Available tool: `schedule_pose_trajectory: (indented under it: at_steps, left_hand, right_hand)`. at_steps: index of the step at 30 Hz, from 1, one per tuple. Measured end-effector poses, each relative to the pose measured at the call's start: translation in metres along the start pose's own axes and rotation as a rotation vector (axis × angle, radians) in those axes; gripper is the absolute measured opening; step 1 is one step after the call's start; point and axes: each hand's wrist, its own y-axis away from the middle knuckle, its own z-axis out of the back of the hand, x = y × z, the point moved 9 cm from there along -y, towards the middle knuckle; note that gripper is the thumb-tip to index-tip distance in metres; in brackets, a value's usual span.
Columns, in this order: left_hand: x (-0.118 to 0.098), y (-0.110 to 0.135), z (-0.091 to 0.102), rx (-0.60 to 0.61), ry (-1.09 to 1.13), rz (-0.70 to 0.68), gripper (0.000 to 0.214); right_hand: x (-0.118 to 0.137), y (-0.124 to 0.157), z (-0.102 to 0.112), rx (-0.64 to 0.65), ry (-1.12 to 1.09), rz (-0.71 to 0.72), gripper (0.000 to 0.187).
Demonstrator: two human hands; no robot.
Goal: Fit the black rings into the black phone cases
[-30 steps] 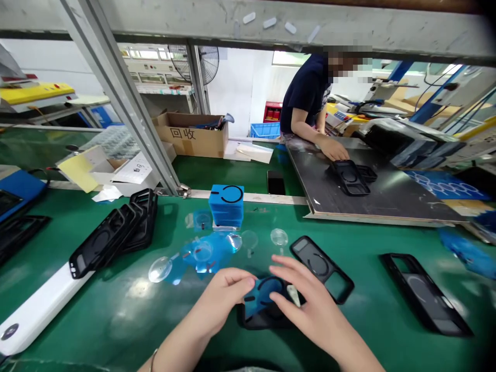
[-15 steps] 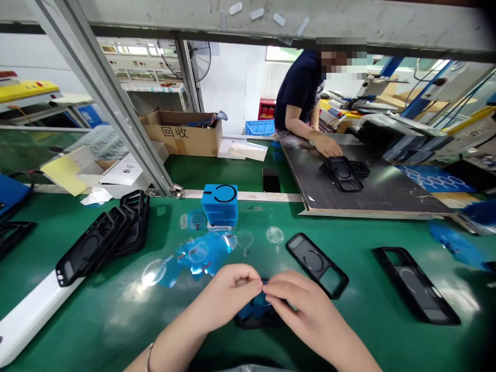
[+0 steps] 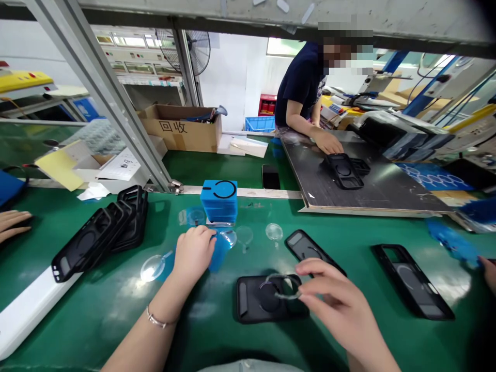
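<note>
Clear film ring [image 3: 284, 287] is hanging light and floppy from the pinching fingers [image 3: 310, 267] of the right hand [image 3: 337, 297], just above a black phone case [image 3: 248, 305] at 6 o'clock, best held by its edge, while the left hand [image 3: 194, 253] is curling over blue film [image 3: 220, 253] at 7 o'clock on the bench [image 3: 116, 330]

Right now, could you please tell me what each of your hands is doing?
Left hand: closed over blue film.
Right hand: pinching a clear plastic ring above a black phone case.

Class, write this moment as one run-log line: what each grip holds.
left grip: blue film | right grip: clear plastic strip | below it: black phone case
</note>
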Motion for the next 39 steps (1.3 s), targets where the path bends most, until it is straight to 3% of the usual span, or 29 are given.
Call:
schedule_pose_trajectory:
  at_steps: [3, 5, 8, 10, 12, 16, 22, 31, 39]
  left_hand:
    - [-0.014, 0.014, 0.004, 0.005, -0.056, -0.117, 0.026]
    - [-0.046, 0.038, -0.015, 0.174, -0.078, -0.303, 0.029]
    - [-0.080, 0.081, -0.054, 0.440, -0.137, -0.506, 0.069]
    - [-0.081, 0.093, -0.071, 0.468, -0.166, -0.496, 0.081]
    - [-0.075, 0.096, -0.082, 0.446, -0.162, -0.449, 0.076]
    - [-0.063, 0.093, -0.089, 0.434, -0.098, -0.381, 0.071]
    - [-0.061, 0.094, -0.080, 0.414, -0.118, -0.388, 0.078]
    - [-0.058, 0.092, -0.076, 0.387, -0.075, -0.390, 0.061]
    - [-0.061, 0.095, -0.077, 0.396, -0.160, -0.478, 0.062]
  right_hand:
    - [-0.038, 0.017, 0.013, -0.076, -0.085, -0.202, 0.011]
    - [-0.058, 0.027, 0.014, -0.096, -0.119, -0.319, 0.006]
    - [-0.082, 0.039, 0.016, -0.151, -0.109, -0.529, 0.010]
    - [-0.090, 0.043, 0.013, -0.143, -0.107, -0.646, 0.017]
    - [-0.092, 0.042, 0.006, -0.096, -0.168, -0.692, 0.022]
    - [-0.091, 0.040, -0.013, 0.014, -0.259, -0.735, 0.031]
    - [-0.086, 0.037, -0.048, 0.266, -0.087, -0.754, 0.026]
    - [-0.077, 0.024, -0.060, 0.442, 0.088, -0.654, 0.024]
    - [-0.061, 0.012, -0.063, 0.466, 0.312, -0.506, 0.023]
